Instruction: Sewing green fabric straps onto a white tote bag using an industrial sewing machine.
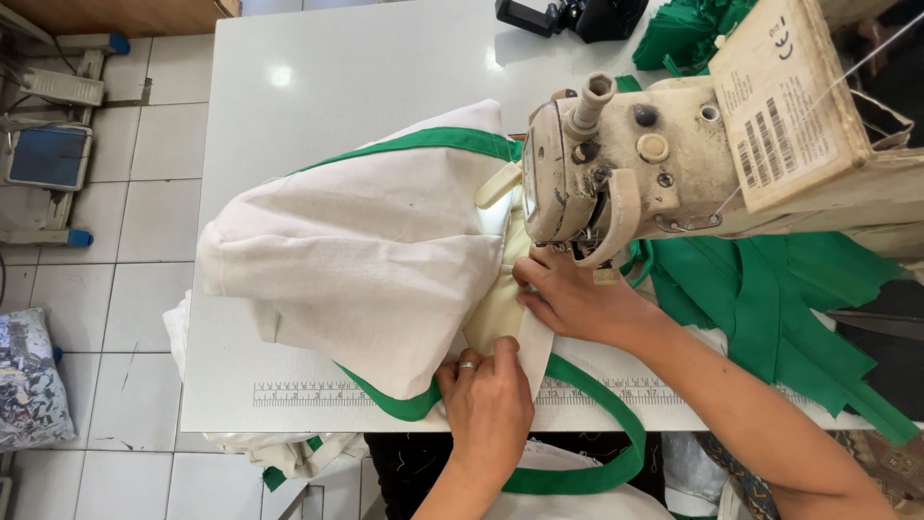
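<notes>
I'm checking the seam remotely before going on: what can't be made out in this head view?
- Needle and presser foot: hidden behind the sewing machine head.
- Fingertips of the right hand: partly tucked under the machine head.
- Left hand grip: its fingers curl over the cream fabric, so the underside is unseen.
- Green strap: the loop runs off the table edge.

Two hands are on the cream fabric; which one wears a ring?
The left hand, at the table's near edge, shows a ring on one finger. The right hand, fingers bare, presses the cream fabric beside the sewing machine head.
</notes>
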